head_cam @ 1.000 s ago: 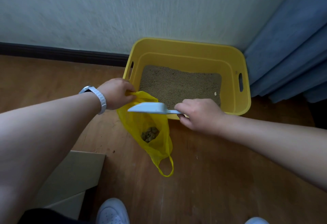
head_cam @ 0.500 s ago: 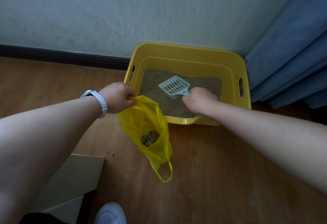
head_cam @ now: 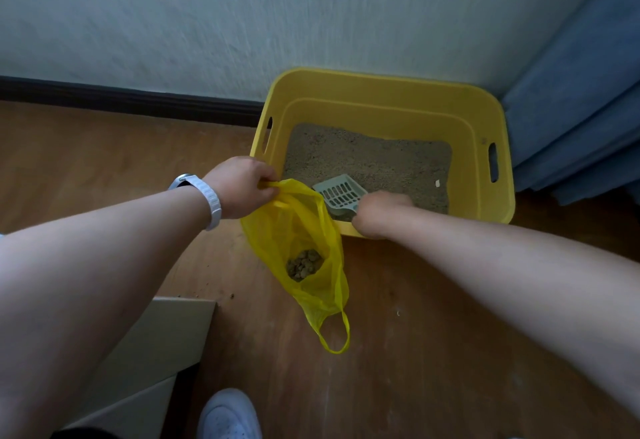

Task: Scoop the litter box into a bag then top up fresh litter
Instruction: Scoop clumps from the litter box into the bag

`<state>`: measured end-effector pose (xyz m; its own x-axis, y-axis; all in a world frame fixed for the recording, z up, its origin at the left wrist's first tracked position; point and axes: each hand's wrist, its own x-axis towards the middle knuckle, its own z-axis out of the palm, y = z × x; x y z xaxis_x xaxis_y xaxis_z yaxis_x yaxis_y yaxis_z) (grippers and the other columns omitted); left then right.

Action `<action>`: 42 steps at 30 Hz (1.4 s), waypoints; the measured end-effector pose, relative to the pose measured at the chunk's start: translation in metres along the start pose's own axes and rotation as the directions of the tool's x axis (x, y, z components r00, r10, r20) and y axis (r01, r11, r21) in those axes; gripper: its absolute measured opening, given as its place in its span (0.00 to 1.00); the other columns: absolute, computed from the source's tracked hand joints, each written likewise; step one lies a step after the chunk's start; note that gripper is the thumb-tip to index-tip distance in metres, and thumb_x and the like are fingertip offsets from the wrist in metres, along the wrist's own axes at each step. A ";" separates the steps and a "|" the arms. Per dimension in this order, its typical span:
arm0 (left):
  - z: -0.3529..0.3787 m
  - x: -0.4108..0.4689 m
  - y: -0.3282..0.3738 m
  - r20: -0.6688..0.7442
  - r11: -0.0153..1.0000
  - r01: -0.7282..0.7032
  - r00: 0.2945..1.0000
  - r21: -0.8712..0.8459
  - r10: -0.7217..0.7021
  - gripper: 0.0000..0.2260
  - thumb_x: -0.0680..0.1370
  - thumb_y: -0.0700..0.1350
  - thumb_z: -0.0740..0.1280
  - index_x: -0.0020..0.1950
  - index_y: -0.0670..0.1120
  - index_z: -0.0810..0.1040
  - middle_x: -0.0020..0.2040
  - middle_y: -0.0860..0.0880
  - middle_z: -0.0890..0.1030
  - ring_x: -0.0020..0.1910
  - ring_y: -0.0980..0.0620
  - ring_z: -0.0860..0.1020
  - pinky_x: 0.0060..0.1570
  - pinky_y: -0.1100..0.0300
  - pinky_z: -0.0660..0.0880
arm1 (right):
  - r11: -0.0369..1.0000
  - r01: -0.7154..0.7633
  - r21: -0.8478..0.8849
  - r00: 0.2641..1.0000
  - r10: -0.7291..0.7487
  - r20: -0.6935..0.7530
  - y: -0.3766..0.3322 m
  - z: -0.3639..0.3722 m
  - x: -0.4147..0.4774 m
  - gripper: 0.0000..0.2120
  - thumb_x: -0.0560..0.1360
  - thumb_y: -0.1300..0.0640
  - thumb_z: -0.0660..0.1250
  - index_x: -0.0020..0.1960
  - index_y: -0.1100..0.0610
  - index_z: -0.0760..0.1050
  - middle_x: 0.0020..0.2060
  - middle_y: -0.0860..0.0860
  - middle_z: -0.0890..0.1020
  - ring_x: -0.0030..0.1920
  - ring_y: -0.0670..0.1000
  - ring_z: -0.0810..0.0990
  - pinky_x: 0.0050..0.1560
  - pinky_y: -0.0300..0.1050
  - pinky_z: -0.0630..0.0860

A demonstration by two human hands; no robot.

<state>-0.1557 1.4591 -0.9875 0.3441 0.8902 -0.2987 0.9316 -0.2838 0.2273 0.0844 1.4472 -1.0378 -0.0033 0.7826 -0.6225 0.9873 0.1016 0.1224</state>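
A yellow plastic litter box [head_cam: 388, 92] stands on the floor against the wall, with brownish litter [head_cam: 367, 161] covering its bottom. My left hand [head_cam: 242, 185] grips the top of a thin yellow bag [head_cam: 311, 230] that hangs open beside the box's near left corner. A heap of dark clumps [head_cam: 304, 263] lies at the bag's bottom. My right hand [head_cam: 377, 210] holds the handle of a pale slotted scoop [head_cam: 341, 192], whose blade rests low on the litter at the near left of the box. One small pale speck [head_cam: 437, 182] lies on the litter at the right.
A blue curtain [head_cam: 581, 92] hangs to the right of the box. A dark skirting board [head_cam: 121, 101] runs along the wall. A grey flat panel [head_cam: 166, 341] lies on the wooden floor at lower left, beside my white shoe [head_cam: 228, 414]. Crumbs dot the floor near the bag.
The scoop went from above the bag's mouth into the box, then drew back towards the near left corner and dipped to the litter. My left hand kept hold of the bag.
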 end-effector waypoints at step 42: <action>-0.026 -0.020 0.002 0.021 0.949 0.312 0.950 -0.035 -0.311 0.20 0.76 0.66 0.63 0.48 0.48 0.78 0.44 0.48 0.80 0.41 0.48 0.78 0.43 0.50 0.80 | 0.719 0.690 0.086 0.721 -0.693 0.005 0.015 0.058 -0.067 0.04 0.75 0.53 0.65 0.48 0.52 0.74 0.44 0.51 0.78 0.45 0.53 0.77 0.44 0.53 0.77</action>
<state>-0.1639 1.4497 -0.9573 0.0393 0.9265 -0.3743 0.9877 0.0208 0.1552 0.1081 1.3608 -1.0387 -0.6857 0.4908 -0.5375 0.7208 0.5601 -0.4082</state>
